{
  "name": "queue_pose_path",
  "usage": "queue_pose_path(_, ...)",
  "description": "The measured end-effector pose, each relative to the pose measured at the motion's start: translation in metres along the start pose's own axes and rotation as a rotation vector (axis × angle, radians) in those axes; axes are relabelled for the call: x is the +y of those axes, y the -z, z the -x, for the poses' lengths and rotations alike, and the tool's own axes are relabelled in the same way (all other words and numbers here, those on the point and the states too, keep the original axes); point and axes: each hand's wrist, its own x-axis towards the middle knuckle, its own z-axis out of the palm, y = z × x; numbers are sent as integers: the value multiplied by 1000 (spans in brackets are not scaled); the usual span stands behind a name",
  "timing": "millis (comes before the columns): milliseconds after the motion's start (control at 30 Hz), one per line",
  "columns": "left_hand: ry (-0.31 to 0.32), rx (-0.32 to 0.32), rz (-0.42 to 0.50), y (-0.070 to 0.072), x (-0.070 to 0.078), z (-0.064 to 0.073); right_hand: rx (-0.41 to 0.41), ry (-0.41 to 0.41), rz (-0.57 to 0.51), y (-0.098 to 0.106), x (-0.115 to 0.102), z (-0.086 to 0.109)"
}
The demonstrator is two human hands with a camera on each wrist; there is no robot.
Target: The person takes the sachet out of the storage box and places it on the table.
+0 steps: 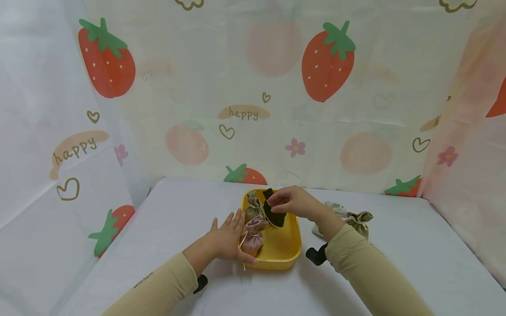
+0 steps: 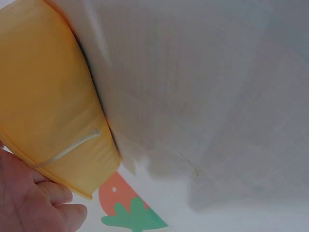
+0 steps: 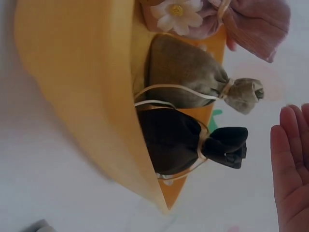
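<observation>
A yellow plastic bin [image 1: 282, 245] stands on the table with three drawstring pouches inside. The pink pouch [image 1: 253, 242] lies at the near left, with a white flower on it in the right wrist view. Behind it sits the grey-green pouch [image 3: 181, 72], and the black pouch [image 3: 169, 140] stands beside that at the far end. My left hand [image 1: 229, 239] rests with fingers spread along the bin's left rim, thumb at the near corner. Over the black pouch hovers my right hand [image 1: 294, 202]; in the right wrist view its extended fingers [image 3: 289, 145] are apart from the pouch's tied neck.
More drawstring pouches, an olive one [image 1: 359, 223] and a pale one [image 1: 317, 231], lie right of the bin, partly hidden by my right forearm. White cloth covers the table [image 1: 189, 206]. Strawberry-printed curtains [image 1: 221, 87] hang behind and at both sides.
</observation>
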Motion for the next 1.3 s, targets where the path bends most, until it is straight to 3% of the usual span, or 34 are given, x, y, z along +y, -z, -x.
queue_pose_path(533,-13,-3,11,-2,0,-2,-184,11,-20,-15,2,-15)
queue_pose_path(767,-3,-5,14,-1,0,-1,-221,-29,-2,-19,-1,-18)
queue_pose_path(967,-4,-7,1,-1,-1,-1,-276,-4,46,-25,0,-21)
queue_pose_path(1300,-1,-9,-6,-3,-3,-4,-259,38,128,-27,-1,-22)
